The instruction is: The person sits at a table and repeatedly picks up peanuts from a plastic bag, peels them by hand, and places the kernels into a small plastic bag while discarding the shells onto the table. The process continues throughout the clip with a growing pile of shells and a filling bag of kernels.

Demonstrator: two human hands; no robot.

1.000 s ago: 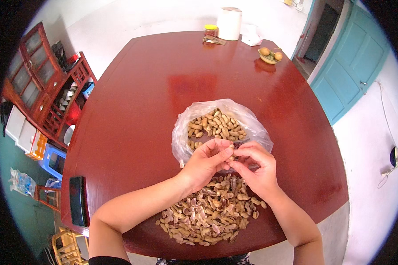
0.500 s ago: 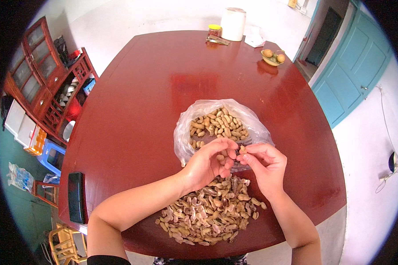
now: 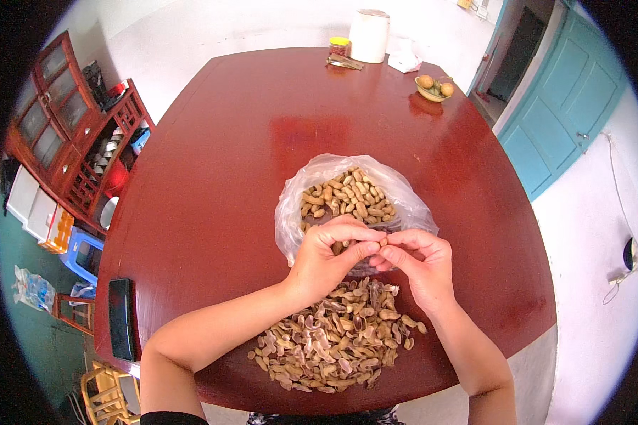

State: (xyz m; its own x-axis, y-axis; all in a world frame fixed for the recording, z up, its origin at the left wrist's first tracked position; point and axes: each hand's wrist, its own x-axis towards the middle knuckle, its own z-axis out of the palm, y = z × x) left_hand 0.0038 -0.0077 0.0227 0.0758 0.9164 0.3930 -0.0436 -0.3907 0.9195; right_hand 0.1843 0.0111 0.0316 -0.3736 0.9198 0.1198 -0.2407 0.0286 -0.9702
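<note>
My left hand (image 3: 324, 256) and my right hand (image 3: 427, 269) meet over the near edge of a clear plastic bag (image 3: 298, 185). Thumbs and fingertips of both pinch one small peanut (image 3: 383, 242) between them. Beneath the left fingers other peanuts partly show; whether the palm holds them I cannot tell. Unshelled peanuts (image 3: 354, 193) fill the far part of the bag, whose mouth lies open. Just below my hands a wide heap of split peanut shells (image 3: 326, 347) is spread on the dark red table (image 3: 213, 142).
A black phone (image 3: 122, 319) lies at the table's left edge. Along the far edge stand a yellow-lidded jar (image 3: 339, 47), a white canister (image 3: 368, 37), a tissue pack (image 3: 404, 58) and a bowl of fruit (image 3: 432, 91). A wooden cabinet (image 3: 64, 113) is at the left.
My left hand has turned and brought its thumb up to the peanut at my right fingertips. Its fingers were looser before, with peanuts showing in the palm. Both hands now grip together.
</note>
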